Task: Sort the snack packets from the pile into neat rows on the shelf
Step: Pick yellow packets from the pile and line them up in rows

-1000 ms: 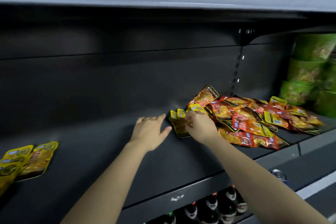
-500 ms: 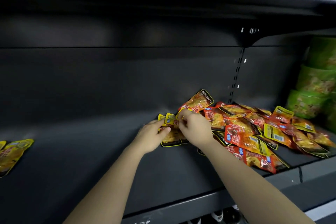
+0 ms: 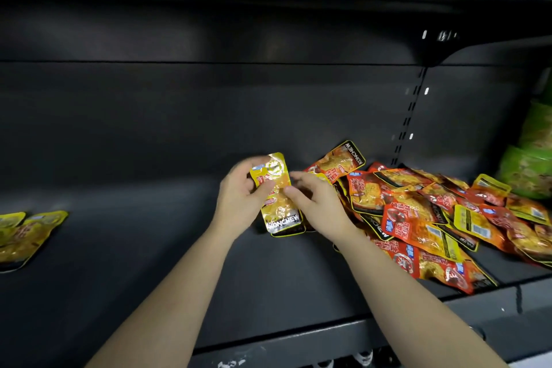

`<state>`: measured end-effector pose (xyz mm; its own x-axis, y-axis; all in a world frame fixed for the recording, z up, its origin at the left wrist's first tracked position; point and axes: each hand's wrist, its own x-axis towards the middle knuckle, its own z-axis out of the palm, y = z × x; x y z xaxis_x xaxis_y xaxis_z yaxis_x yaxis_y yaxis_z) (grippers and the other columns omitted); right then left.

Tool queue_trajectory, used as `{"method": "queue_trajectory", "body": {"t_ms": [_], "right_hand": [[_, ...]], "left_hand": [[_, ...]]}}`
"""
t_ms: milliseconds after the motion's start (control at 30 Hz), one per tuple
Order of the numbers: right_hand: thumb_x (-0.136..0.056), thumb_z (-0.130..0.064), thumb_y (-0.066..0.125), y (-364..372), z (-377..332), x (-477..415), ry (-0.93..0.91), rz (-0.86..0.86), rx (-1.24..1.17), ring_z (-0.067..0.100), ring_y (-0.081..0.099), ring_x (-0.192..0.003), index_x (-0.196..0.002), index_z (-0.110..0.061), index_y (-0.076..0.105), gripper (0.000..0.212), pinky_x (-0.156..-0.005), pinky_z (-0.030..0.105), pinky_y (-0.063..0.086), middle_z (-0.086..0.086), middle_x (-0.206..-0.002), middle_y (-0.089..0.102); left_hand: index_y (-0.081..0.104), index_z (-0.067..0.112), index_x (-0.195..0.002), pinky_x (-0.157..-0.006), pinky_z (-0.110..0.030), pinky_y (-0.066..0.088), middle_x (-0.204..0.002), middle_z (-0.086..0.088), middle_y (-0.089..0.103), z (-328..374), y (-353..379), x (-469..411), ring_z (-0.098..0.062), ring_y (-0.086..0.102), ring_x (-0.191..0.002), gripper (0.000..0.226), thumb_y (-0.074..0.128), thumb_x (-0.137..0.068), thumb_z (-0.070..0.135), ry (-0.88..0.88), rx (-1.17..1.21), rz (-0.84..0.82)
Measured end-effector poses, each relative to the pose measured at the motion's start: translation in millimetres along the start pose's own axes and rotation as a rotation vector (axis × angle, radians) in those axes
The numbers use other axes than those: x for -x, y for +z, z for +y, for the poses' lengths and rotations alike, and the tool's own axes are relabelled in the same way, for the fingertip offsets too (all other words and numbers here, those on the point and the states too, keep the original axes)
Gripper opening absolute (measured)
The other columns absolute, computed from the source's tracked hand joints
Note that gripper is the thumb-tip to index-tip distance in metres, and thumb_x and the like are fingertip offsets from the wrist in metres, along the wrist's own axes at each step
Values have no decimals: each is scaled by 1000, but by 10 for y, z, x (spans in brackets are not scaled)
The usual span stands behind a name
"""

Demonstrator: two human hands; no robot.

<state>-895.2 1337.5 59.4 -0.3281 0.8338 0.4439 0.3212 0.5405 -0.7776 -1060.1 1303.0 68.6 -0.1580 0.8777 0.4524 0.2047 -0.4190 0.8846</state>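
a person's two hands meet over a dark, bare-metal shelf (image 3: pixel 149 248), holding one yellow packet (image 3: pixel 277 197) upright between them at the centre of the view. the left hand (image 3: pixel 239 203) grips the packet's upper half, fingers curled behind it and thumb across its front. the right hand (image 3: pixel 316 206) pinches the packet's right edge between thumb and forefinger. the packet stands with its black band at the bottom and its top end tipped slightly towards 11 o'clock; motion blur smears that top end, and whether the lower edge touches the shelf or hangs just above it cannot be told.

at 3 o'clock from the hands, just beside the right wrist, lies the pile (image 3: pixel 418 212): red, orange and yellow packets heaped loosely and overlapping at every angle, running to the shelf's front lip. one orange packet (image 3: pixel 337 161) at the pile's back leans up against the rear wall, at 1 o'clock from the hands.

well apart at 9 o'clock, at the frame's edge, a short row (image 3: pixel 27 236) of yellow packets lies flat, side by side. at 3 o'clock beyond the pile, stacked green tubs (image 3: pixel 531 170) fill the next bay, past a slotted rail (image 3: pixel 409 117) on the rear wall. at 6 o'clock, below the shelf's front edge, a few bottle tops (image 3: pixel 358 358) show.
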Motion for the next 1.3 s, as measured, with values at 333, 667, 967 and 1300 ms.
{"method": "queue_trajectory", "body": {"t_ms": [333,667,967,1300], "right_hand": [[-93,-27,61,-132,116,-50,-22,321,91,11,62,-75,-100,-18,52,14,-70,33,52,-5,-82,65],[-95,-22,58,-198,186,-25,8,384,227,1,47,-57,-100,-11,51,14,-50,20,31,-14,-67,50],[-95,-23,58,-192,141,-4,16,346,256,7,47,-62,-108,-9,52,20,-58,27,32,-13,-72,50],[-95,-24,58,-186,137,-7,43,331,278,13,49,-64,-109,-9,53,21,-60,28,34,-17,-69,46]], "left_hand": [[41,33,-133,-88,-18,45,-119,5,60,-72,51,3,-12,61,-109,46,53,-95,12,-81,-227,-53],[30,34,-139,-113,-48,15,-136,5,52,-269,182,92,-19,39,-133,73,58,-79,65,-218,-841,-214],[41,49,-132,-110,-48,29,-128,11,56,-208,174,69,-17,48,-125,78,81,-65,41,-280,-633,-292],[49,40,-86,-58,-30,43,-103,3,56,-132,4,66,-18,50,-74,51,65,-59,1,-310,-496,-345]]}}
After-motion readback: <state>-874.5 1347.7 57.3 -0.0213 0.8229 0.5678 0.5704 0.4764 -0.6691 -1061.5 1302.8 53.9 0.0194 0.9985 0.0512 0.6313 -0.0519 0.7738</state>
